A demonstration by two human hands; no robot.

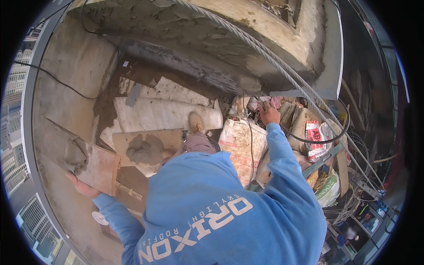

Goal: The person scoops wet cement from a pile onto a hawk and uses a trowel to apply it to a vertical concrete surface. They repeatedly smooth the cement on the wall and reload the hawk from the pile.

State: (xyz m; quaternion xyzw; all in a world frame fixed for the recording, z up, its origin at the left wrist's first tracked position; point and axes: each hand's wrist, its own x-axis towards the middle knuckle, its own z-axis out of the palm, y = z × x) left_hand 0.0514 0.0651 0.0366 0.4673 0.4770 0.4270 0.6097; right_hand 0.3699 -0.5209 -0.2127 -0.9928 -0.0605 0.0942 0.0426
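My left hand [82,187] grips a board [99,170] at its lower edge, held at the left against the pale wall [70,88], with wet grey mortar [66,148] on it. My right hand [269,114] reaches into a pile of dirty sacks and rags at the centre right, its fingers curled round something dark that I cannot make out, beside a black cable [289,132] and a pink crumpled bag [274,101]. Below that hand stands a stained white sack [236,145]. My booted foot [195,121] rests on pale sheets [154,112] between the hands.
A rough plastered ledge [274,48] overhangs the work area, with a thick steel cable [247,37] crossing it diagonally. A mortar-smeared board [123,141] lies on the floor. Printed sacks [318,141] and coiled wires [340,212] fill the right. Far below at lower right, people [351,234] are visible.
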